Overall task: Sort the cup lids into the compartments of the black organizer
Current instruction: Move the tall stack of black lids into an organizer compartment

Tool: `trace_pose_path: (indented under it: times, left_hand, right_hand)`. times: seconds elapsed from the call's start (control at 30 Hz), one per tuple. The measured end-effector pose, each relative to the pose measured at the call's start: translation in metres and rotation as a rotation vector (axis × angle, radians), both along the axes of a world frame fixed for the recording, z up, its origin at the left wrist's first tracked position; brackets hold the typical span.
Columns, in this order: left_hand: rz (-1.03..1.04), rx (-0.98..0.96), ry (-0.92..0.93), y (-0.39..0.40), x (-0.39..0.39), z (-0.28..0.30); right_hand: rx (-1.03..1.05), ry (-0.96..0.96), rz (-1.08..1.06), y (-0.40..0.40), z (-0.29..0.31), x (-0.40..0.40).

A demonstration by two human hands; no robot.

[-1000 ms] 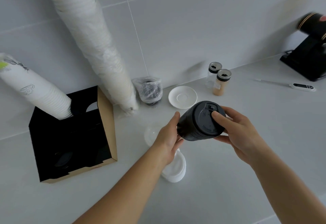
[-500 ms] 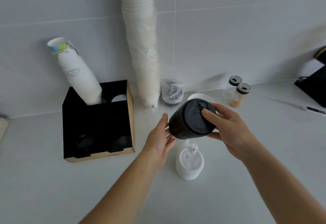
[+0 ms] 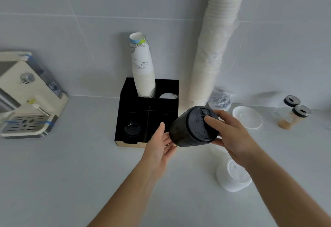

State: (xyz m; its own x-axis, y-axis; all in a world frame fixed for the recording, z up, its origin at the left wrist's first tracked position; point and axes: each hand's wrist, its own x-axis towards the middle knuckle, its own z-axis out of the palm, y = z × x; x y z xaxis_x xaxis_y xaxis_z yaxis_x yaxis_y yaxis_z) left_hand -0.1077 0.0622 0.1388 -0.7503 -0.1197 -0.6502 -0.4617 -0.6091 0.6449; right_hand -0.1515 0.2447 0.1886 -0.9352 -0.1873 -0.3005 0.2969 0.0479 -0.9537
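- Cream machine (image 3: 26, 98) with a metal drip grille sits at the bench's far left edge, blue tape on it.
- Black organizer (image 3: 125, 105) stands against the back wall, left of centre; brown board edge shows along its front.
- Printed paper cups (image 3: 143, 69), stacked, rise from its back-left compartment; something white (image 3: 167, 95) lies in the back-right one, probably lids, too dark to be sure.
- One black lid (image 3: 132, 129) lies in the front-left compartment.
- Left hand (image 3: 159, 148) is in front of the organizer's front-right corner, fingers straight and released, tips touching the lower end of the black lid stack (image 3: 194, 127).
- Black lid stack is held tilted in the air, just right of the organizer, top lid facing the viewer.
- Tall sleeve of white cups (image 3: 213, 51) leans on the wall behind it; small plastic bag (image 3: 221, 98) at its foot.
- Right hand (image 3: 231, 135) grasps the stack's upper end, thumb pressed on the top lid, fingers curled beneath.
- White lid stack (image 3: 232, 178) lies near the front of the bench, under the right forearm.
- White saucer (image 3: 248, 117) is toward the back right; two shaker jars (image 3: 293, 114) near the right edge.
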Motion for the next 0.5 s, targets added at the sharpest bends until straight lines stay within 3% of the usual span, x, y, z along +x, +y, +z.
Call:
trace_pose_path:
  times: [0.5]
  left_hand:
    - [0.144, 0.024, -0.011, -0.074, 0.025, -0.012]
  right_hand:
    - [0.075, -0.041, 0.182, -0.091, -0.006, -0.012]
